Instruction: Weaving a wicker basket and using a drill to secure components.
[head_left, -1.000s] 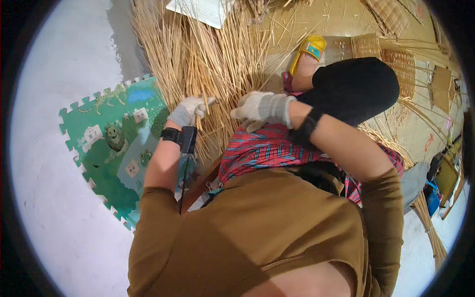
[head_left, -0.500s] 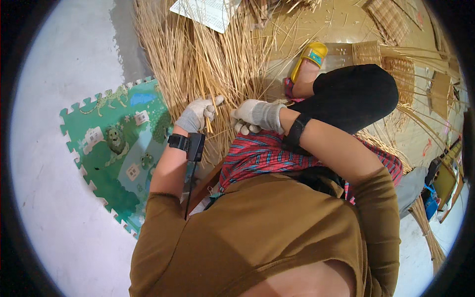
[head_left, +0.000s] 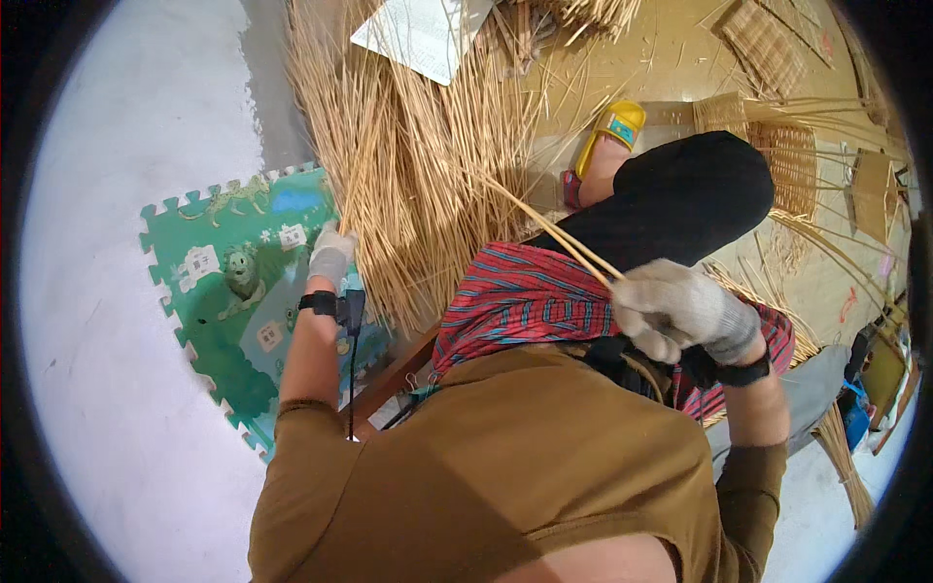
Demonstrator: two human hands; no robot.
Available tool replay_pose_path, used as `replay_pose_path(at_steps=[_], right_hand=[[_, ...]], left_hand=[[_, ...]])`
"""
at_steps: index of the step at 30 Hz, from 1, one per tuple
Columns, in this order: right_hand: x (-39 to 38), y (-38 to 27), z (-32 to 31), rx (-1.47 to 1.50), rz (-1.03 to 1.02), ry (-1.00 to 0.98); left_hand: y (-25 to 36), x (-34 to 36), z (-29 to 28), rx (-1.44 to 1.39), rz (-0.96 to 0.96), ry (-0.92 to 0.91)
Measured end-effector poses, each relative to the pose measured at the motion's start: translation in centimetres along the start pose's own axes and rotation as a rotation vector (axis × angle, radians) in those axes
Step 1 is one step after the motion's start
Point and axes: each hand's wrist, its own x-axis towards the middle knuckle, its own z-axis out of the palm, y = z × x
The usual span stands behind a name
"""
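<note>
A large heap of thin, tan wicker canes [head_left: 408, 185] spreads in front of me, up to my lap. My right hand [head_left: 680, 309], in a pale work glove, is closed around the near ends of a few long canes [head_left: 556, 231]. These slant up and left from the hand, across the red striped cloth [head_left: 520, 291] on my lap, toward the heap. My left hand [head_left: 333, 255], gloved too, is at the heap's left edge beside the green mat. Its fingers are partly hidden, and I cannot tell whether they grip any canes.
A green foam puzzle mat [head_left: 233, 291] with animal pictures lies at left. A white printed sheet [head_left: 423, 39] rests on the heap's far part. A woven basket [head_left: 785, 170] with long loose canes stands at right, beyond my black-clad knee [head_left: 695, 189]. A cane bundle [head_left: 844, 466] lies at lower right.
My hands have parted from close together over the heap. The right has swung right and back over my lap, drawing out a few canes; the left has moved left to the heap's edge.
</note>
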Motion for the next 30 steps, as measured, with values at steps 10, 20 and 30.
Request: replay_pose_path(at_steps=[10,20,30], right_hand=[[-1.9,4.6,-1.2,0.244,-0.177,0.118],[2.1,2.5,1.7,0.009,-0.172,-0.028],[4.5,4.0,2.3,-0.941,-0.701,0.649]], left_hand=[[7.0,-11.2,-2.6,-1.173,-0.340,-0.992],[23.0,-20.6,-0.4,-1.433,0.102,-1.345],[23.9,-20.1,3.6,-1.390,0.231,-1.249]])
